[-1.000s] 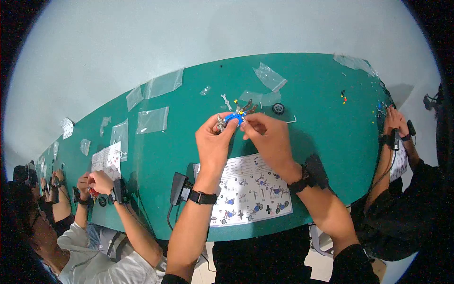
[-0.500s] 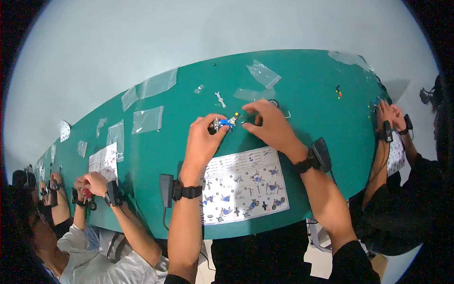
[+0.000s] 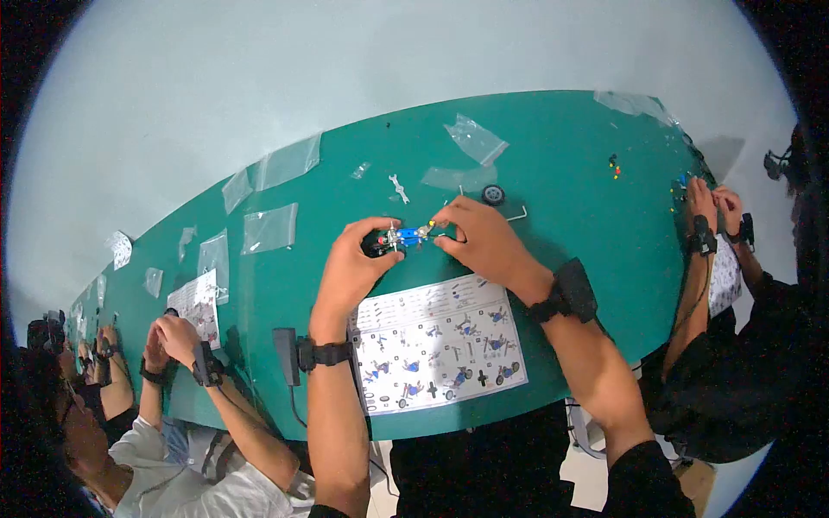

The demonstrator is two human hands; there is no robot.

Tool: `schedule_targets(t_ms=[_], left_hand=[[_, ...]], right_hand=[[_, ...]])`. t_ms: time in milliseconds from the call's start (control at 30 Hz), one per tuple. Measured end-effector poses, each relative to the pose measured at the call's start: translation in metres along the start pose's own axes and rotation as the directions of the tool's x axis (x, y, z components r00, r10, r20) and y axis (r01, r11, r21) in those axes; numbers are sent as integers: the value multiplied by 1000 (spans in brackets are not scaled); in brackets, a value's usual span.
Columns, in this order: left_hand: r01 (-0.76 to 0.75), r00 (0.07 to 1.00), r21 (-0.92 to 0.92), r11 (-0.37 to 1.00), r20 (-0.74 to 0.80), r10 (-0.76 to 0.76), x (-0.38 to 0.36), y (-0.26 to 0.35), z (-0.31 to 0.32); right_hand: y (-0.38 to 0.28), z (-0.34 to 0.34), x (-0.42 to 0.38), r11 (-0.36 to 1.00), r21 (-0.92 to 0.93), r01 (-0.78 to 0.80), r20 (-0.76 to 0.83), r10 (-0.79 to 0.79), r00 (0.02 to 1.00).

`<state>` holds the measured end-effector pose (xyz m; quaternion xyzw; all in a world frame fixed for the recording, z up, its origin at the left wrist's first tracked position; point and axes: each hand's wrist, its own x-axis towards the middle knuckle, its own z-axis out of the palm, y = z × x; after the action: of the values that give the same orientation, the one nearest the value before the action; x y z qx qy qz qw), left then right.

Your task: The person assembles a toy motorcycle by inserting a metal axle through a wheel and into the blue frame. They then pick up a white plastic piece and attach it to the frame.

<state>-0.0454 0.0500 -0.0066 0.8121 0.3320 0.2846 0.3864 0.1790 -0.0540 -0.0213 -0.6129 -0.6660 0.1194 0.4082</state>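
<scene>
A small toy vehicle model with blue and silver parts and a yellow piece at its right end is held above the green table. My left hand is closed around its left end, thumb below and fingers above, hiding part of it. My right hand pinches at the right end, by the yellow piece. What exactly lies between those fingertips is too small to make out. A black wheel lies just beyond my right hand, with an L-shaped hex key beside it. Farther back is a silver flat wrench.
A printed instruction sheet lies between my forearms. Plastic bags are scattered over the green table. Small coloured parts sit to the right. Co-workers' hands are at the left, and another person's hands at the right.
My right hand has moved left onto the model's right end, uncovering the wheel and hex key. My left hand has shifted slightly left and down with the model, which now lies more level.
</scene>
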Motion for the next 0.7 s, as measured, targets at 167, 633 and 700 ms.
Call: schedule_targets(t_ms=[167, 633, 700], left_hand=[[2, 1000, -2, 1000, 9, -2, -4, -5, -10], [25, 997, -64, 998, -76, -29, -5, 2, -14], [31, 996, -37, 999, -78, -34, -6, 3, -14]], right_hand=[[1, -2, 1, 1000, 14, 21, -18, -21, 1000], [3, -7, 5, 999, 33, -23, 29, 22, 999], [3, -6, 3, 999, 25, -33, 36, 32, 999]])
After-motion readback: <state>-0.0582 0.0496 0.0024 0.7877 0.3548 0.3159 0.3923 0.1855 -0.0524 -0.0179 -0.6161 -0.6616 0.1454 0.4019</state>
